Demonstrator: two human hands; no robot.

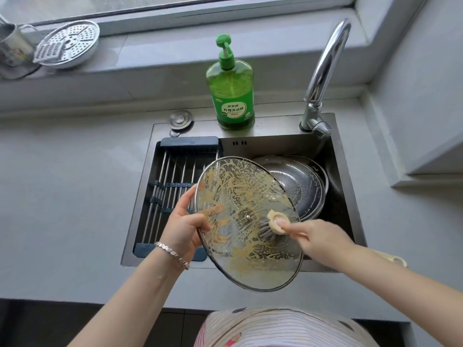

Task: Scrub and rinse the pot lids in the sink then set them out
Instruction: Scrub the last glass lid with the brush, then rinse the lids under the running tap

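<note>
A large glass pot lid with a metal rim is tilted over the sink, its underside smeared with yellowish suds. My left hand grips the lid's left rim, thumb on the glass. My right hand grips the handle of a cream dish brush, whose dark bristles press against the lid near its centre screw. More glass lids lie stacked in the sink basin behind, partly hidden by the held lid.
A drying rack with metal bars spans the sink's left half. A green dish soap bottle and the chrome faucet stand behind the steel sink. A perforated steamer plate and a metal cup sit on the windowsill.
</note>
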